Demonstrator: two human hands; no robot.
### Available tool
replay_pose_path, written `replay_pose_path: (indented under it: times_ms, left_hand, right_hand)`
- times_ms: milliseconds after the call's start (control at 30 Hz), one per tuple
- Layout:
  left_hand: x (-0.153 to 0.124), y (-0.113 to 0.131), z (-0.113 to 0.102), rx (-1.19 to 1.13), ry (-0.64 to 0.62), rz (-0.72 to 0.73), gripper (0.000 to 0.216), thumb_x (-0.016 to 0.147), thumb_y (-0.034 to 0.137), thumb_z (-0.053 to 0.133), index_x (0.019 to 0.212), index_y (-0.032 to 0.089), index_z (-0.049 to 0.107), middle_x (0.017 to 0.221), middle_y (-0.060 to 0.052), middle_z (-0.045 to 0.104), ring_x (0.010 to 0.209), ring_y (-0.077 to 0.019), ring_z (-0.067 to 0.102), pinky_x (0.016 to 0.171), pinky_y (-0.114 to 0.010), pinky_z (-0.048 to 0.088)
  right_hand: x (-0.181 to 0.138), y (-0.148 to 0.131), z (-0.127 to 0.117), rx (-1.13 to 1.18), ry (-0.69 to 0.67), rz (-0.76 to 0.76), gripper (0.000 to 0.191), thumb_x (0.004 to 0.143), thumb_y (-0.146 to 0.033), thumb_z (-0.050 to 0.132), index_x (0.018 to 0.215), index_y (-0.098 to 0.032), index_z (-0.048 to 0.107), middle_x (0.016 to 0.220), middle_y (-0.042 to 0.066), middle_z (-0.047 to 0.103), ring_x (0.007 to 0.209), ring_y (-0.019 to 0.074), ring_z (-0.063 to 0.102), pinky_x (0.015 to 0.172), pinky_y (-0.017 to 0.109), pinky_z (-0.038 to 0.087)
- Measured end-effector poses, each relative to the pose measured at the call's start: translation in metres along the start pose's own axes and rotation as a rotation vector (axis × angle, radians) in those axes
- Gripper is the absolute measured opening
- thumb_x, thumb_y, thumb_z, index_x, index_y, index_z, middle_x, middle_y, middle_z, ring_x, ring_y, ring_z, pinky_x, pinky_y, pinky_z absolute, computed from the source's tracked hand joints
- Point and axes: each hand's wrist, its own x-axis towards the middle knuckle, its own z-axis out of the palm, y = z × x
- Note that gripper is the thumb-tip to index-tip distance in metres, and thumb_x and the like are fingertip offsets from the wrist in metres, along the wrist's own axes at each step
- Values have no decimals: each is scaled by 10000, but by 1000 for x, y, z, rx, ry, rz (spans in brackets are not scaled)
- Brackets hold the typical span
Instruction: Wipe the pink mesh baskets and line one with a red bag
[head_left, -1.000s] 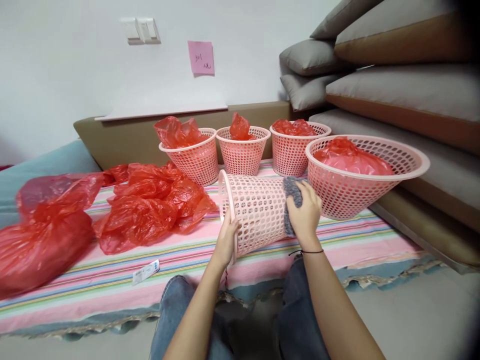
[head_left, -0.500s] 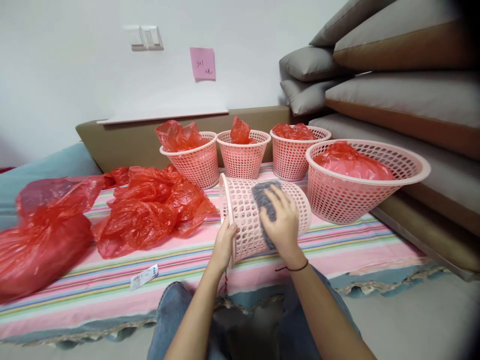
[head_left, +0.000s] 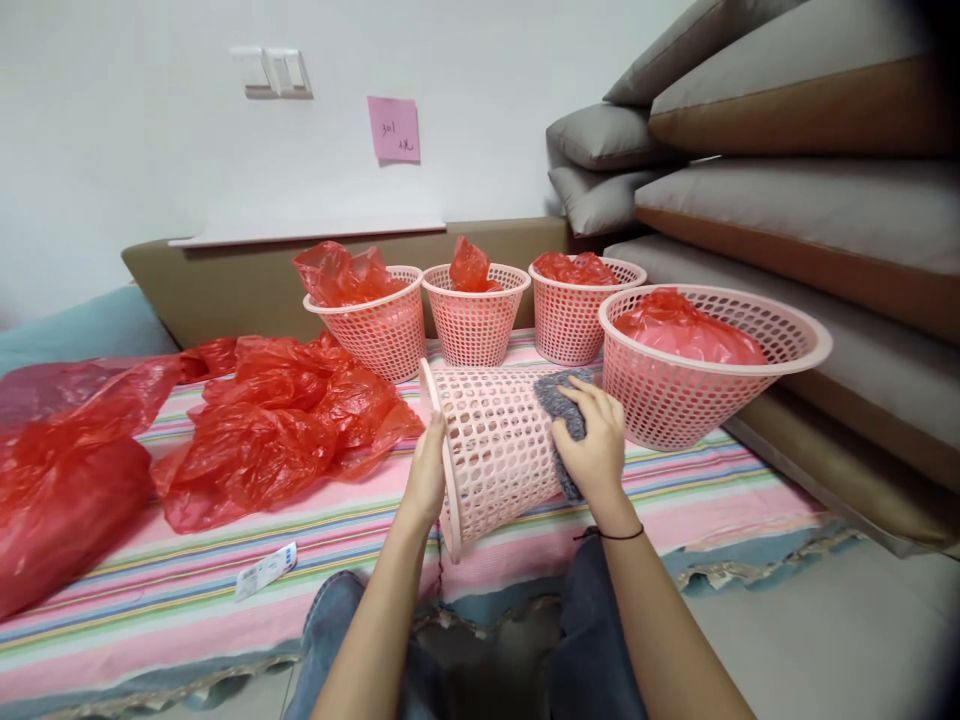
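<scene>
One pink mesh basket lies sideways at the near middle of the striped cloth — long axis running left to right, rim facing left, base end right. The left hand grasps its rim from the left; the right hand, fingers bent, grips a grey rag against the base end. Four upright baskets stand farther off, red plastic bags lie left — stacked cushions rise right.
</scene>
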Motion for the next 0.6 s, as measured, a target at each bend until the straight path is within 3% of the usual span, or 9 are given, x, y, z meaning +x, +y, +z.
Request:
replay_pose_path:
  times_ms: [167, 267, 333, 500, 600]
  left_hand:
    - [-3, 1, 1, 32, 34, 67, 435, 769, 537, 666, 963, 155, 741, 982, -74, 764, 1025, -270, 673, 956, -378, 492]
    - [-12, 0, -5, 71, 68, 87, 353, 725, 487, 694, 829, 155, 745, 868, -47, 756, 872, -237, 672, 831, -335, 515]
    - [-18, -2, -10, 101, 60, 74, 329, 687, 450, 721, 803, 144, 751, 846, -53, 753, 828, -233, 662, 777, -324, 509]
    - [-27, -9, -14, 174, 6, 57, 403, 684, 453, 684, 917, 135, 765, 893, -78, 748, 850, -246, 659, 744, -322, 494]
    - [-27, -10, -10, 196, 29, 93, 362, 672, 446, 697, 860, 142, 751, 762, -42, 708, 730, -206, 622, 690, -301, 478]
  right_hand:
    - [-15, -65, 3, 101, -157, -272, 447, 797, -207, 568, 1227, -277, 669, 1363, 0, 619, 1285, 300, 476, 1107, 498, 380]
    - [-18, -78, 4, 79, -179, -333, 475, 809, -207, 568, 1266, -305, 654, 1389, -23, 604, 1308, 308, 454, 1097, 489, 387]
    - [-12, -58, 4, 44, -149, -249, 467, 826, -207, 553, 1277, -286, 646, 1391, -1, 604, 1276, 298, 484, 1089, 485, 396]
    - [8, 26, 0, -56, 39, 136, 410, 829, -246, 522, 1208, -204, 674, 1321, 107, 635, 1181, 300, 568, 1044, 523, 422]
    - [7, 26, -2, -29, 67, 123, 400, 830, -248, 524, 1195, -199, 680, 1308, 114, 639, 1182, 300, 570, 1048, 531, 418]
